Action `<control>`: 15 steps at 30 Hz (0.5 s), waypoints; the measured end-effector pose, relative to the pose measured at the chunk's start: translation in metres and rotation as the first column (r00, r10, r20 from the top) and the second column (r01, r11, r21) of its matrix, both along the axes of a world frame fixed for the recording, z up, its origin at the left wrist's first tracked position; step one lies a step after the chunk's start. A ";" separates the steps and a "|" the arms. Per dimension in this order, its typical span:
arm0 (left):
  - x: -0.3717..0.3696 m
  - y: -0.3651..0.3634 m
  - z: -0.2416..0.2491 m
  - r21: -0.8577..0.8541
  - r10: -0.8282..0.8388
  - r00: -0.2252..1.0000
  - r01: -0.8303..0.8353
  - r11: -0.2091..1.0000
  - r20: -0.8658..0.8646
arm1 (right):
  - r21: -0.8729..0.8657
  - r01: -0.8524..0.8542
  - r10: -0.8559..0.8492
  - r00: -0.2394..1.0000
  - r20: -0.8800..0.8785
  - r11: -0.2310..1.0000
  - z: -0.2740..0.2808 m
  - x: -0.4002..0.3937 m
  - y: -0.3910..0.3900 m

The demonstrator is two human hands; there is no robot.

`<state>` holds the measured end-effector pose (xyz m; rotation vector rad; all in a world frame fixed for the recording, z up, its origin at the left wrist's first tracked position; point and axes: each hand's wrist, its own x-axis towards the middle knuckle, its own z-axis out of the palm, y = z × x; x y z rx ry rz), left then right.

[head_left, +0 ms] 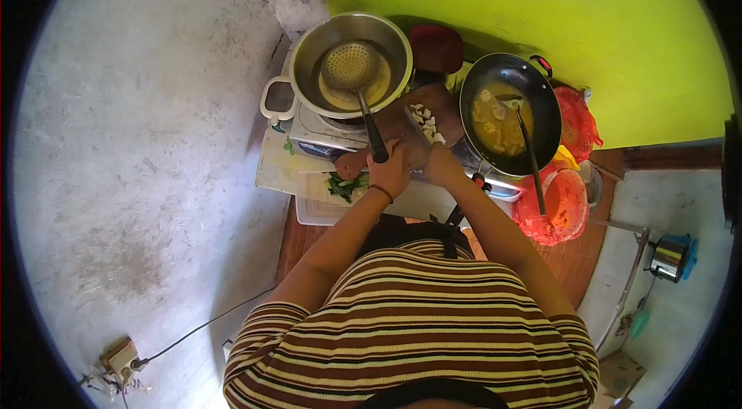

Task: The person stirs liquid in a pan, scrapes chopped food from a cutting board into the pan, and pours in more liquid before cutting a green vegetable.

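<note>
A brown cutting board (447,104) with a rounded handle extends over the stove between a steel pot and a wok. White chopped pieces (424,120) lie on it in a loose row. My left hand (389,173) is closed on the board's near edge beside its handle; part of the fingers is hidden. Closed around a knife (418,128), my right hand (443,166) is at the board's near right side, the blade lying along the pieces. Just above my left hand is the black handle of a perforated skimmer (352,66), resting in the steel pot.
The steel pot (402,33) stands on the stove (321,129) at left. The black wok (553,117) holds yellowish liquid, pieces and a spatula (529,143). Green leaves (345,187) lie below the board. Red plastic-lined containers (564,196) stand right of the wok.
</note>
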<state>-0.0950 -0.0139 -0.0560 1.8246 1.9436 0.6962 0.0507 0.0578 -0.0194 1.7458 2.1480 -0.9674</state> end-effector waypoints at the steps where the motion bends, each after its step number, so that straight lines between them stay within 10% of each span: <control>1: 0.000 0.001 -0.002 -0.008 0.012 1.000 -0.012 1.000 0.010 | -0.003 0.018 -0.018 1.000 0.001 1.000 0.004 0.000 0.003; 6: -0.006 -0.005 0.008 -0.143 0.064 0.997 -0.069 0.987 -0.041 | 0.029 0.108 -0.108 0.994 -0.003 0.994 -0.007 0.003 0.011; 15: -0.051 -0.038 0.009 0.233 0.125 0.991 -0.133 0.963 0.052 | 0.154 0.018 0.010 0.983 -0.183 0.988 0.065 -0.011 -0.016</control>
